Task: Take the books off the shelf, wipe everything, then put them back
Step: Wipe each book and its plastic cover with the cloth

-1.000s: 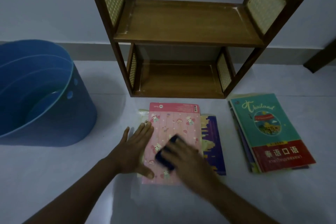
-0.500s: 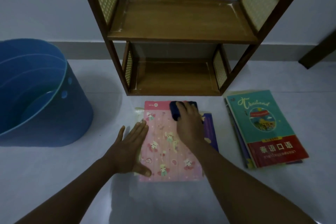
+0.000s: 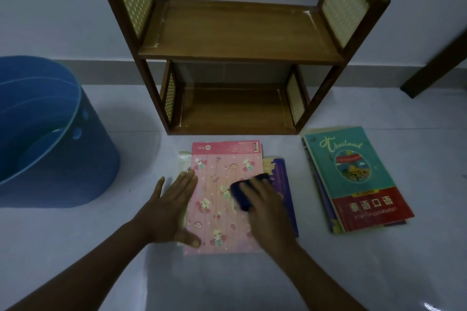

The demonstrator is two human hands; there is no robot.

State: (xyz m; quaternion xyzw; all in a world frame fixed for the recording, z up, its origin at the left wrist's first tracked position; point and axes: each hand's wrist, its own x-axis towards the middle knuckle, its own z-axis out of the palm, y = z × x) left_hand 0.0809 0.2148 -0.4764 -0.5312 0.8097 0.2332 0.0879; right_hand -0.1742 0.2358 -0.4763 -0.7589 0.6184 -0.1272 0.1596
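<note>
A pink book [image 3: 219, 171] with cartoon figures lies on top of a small stack on the floor, a purple book [image 3: 281, 174] showing under its right edge. My left hand [image 3: 169, 209] lies flat on the pink book's left edge, fingers straight. My right hand [image 3: 262, 204] presses a dark blue cloth [image 3: 242, 193] onto the cover's right half. A second stack topped by a teal and red Thailand book [image 3: 353, 177] lies to the right. The two-tier wooden shelf [image 3: 237, 55] stands bare behind the books.
A large blue plastic tub [image 3: 50, 134] stands at the left on the pale floor. A dark wooden furniture leg [image 3: 434, 65] leans in at the far right by the wall.
My right hand slid the cloth from the near part of the pink cover up to its far edge, then back toward the middle. My left hand stayed in place.
</note>
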